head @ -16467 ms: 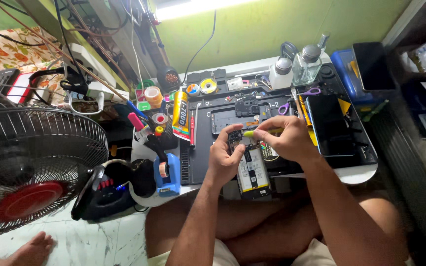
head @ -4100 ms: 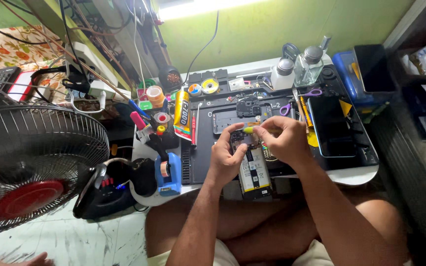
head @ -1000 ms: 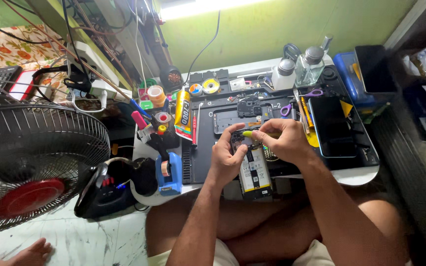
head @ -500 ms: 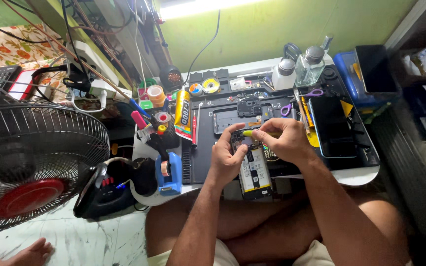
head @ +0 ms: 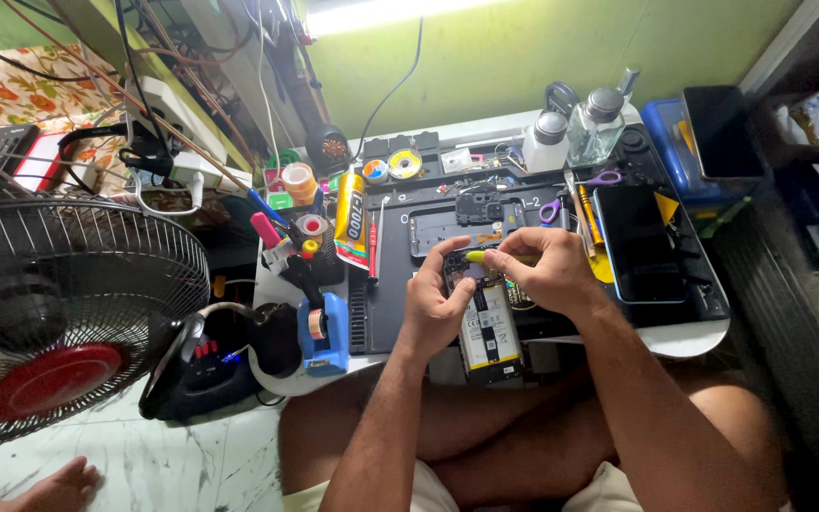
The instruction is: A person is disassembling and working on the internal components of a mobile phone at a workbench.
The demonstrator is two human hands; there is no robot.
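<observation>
At the near edge of the desk, the left hand steadies the opened phone while the right hand, fingers pinched on a yellow tool, works its 12 o'clock end, likely mid-disassembly; next calls for fine, light pressure.

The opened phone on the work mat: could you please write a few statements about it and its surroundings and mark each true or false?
1. The left hand steadies the opened phone. True.
2. The right hand holds a red-handled tool. False: it holds a yellow-handled tool over the phone's top end.
3. A fan stands to the left of the table. True.
4. The blue tape dispenser lies to the right of the phone. False: it sits at the left.
5. A dark phone lies screen up to the right of the hands. True.
</observation>
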